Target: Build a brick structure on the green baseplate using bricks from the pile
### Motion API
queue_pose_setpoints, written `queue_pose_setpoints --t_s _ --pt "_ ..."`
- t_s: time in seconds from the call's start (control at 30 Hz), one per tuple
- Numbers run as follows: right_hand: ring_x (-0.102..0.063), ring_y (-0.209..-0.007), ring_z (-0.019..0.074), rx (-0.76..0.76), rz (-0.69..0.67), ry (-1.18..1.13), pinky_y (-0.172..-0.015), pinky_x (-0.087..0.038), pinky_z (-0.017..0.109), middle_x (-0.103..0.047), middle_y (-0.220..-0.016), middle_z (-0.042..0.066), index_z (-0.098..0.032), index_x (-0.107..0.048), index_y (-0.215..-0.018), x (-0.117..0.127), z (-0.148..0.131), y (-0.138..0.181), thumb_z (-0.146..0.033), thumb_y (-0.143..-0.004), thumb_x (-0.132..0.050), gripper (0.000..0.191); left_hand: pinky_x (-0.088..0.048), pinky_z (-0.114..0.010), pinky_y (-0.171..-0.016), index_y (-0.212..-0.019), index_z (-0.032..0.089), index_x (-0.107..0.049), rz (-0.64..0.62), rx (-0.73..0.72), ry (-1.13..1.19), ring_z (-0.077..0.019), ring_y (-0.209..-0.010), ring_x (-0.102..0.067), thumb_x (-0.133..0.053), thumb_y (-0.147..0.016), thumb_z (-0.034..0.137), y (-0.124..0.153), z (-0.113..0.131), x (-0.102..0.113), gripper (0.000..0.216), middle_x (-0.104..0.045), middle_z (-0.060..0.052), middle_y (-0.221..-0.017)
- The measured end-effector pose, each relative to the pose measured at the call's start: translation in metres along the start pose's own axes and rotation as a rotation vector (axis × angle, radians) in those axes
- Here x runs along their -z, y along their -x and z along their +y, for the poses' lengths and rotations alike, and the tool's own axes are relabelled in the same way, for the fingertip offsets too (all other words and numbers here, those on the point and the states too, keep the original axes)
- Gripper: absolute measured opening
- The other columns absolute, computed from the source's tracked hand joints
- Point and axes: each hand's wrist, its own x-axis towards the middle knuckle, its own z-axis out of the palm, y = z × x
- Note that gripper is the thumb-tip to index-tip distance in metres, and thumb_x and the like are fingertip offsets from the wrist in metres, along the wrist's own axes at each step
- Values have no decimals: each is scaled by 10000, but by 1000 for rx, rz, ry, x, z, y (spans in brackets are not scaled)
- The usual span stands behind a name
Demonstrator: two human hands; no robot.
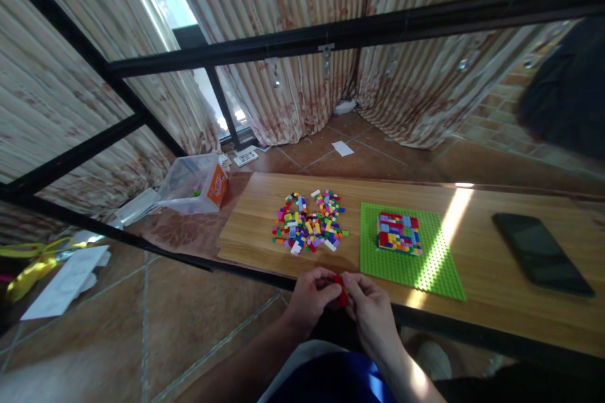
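A home room: curtains (302, 82), tiled floor (198, 308) (terracotta), toy bricks (309, 221).

Loose brick pile (309, 221) left of baseplate (410, 252); built block (399, 233) on baseplate; phone (541, 253) far right.

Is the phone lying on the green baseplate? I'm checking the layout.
No, the phone lies on bare wood right of the green baseplate, apart from it.

Sunlit striped curtains (302, 25) hang over a terracotta tile floor (189, 321) behind the wooden table (496, 264).
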Motion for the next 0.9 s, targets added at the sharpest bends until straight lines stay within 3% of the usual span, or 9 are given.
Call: queue_pose_setpoints --t_s 0.13,0.33,0.5,0.6,0.73,0.9 --pt "-285 -422 14 -122 -31 -184 -361 -188 157 -458 -519 -64 -150 -648 -705 3 0 -2 -418 -580 -865 366 -444 -213 -555 -851 126 -618 40 -61 -41 -96 -529 -555 -775 -679 367 -8 8 8 335 -639 -3 -626" --pt "-439 -524 38 -273 -103 -319 -409 -312 140 -615 -700 -3 -167 -692 -771 8 -15 -10 -312 -623 -828 248 -497 -236 -683 -807 169 -636 187 -475 -491 -135 -702 -630 -661 -782 271 -55 48 43 109 -667 -2 -750" --pt "-562 -643 90 -124 -118 -94 -532 -445 181 -671 -759 29 -166 -725 -794 -9 -35 -42 -375 -625 -812 283 -506 -274 -735 -937 178 -676 376 -562 -989 -169 -779 -658 -575 -831 155 -83 71 60 148 -712 -40 -859" --pt "-595 -696 125 73 -100 67 -639 -497 242 -687 -760 34 -182 -732 -755 -28 -44 -72 -412 -605 -793 282 -507 -293 -759 -974 182 -685 419 -569 -1183 -176 -780 -654 -569 -848 142 -89 73 66 176 -713 -45 -869" --pt "-643 -801 193 184 -73 200 -733 -511 314 -724 -798 45 -208 -729 -726 -52 -47 -106 -478 -559 -787 323 -508 -327 -859 -1039 175 -681 416 -619 -1296 -203 -906 -647 -572 -870 155 -94 71 70 202 -706 -72 -983" --pt "-652 -889 232 253 -100 271 -816 -489 352 -742 -858 45 -188 -740 -800 -65 -42 -120 -564 -579 -759 436 -481 -366 -963 -1078 182 -674 422 -712 -1316 -225 -1035 -612 -543 -889 144 -81 67 76 233 -684 -80 -1058"
